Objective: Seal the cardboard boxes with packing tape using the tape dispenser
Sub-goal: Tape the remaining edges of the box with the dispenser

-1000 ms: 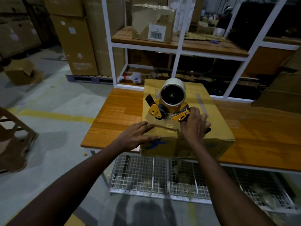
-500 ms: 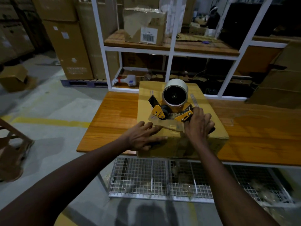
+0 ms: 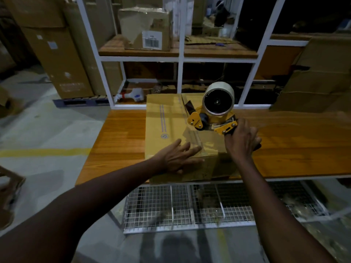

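A closed cardboard box [image 3: 167,118] sits on the wooden table [image 3: 121,133], its near face over the front edge. The yellow tape dispenser [image 3: 212,120] with a white tape roll [image 3: 218,97] stands on the box top along the centre seam. My right hand [image 3: 241,141] grips the dispenser's black handle. A strip of clear tape [image 3: 197,137] runs from the dispenser toward the near edge. My left hand [image 3: 178,156] lies flat with straight fingers on the box's near top edge, pressing beside the tape end.
A white metal shelf frame [image 3: 180,59] stands behind the table, holding a torn carton [image 3: 148,29] with a barcode label. Tall cartons [image 3: 57,54] stand at left on a pallet. A wire mesh shelf [image 3: 190,207] lies under the table. More cardboard [image 3: 319,76] leans at right.
The dispenser has moved away from me along the box top, leaving more tape laid behind it. My left hand stays pressing at the near edge. The view has shifted left.
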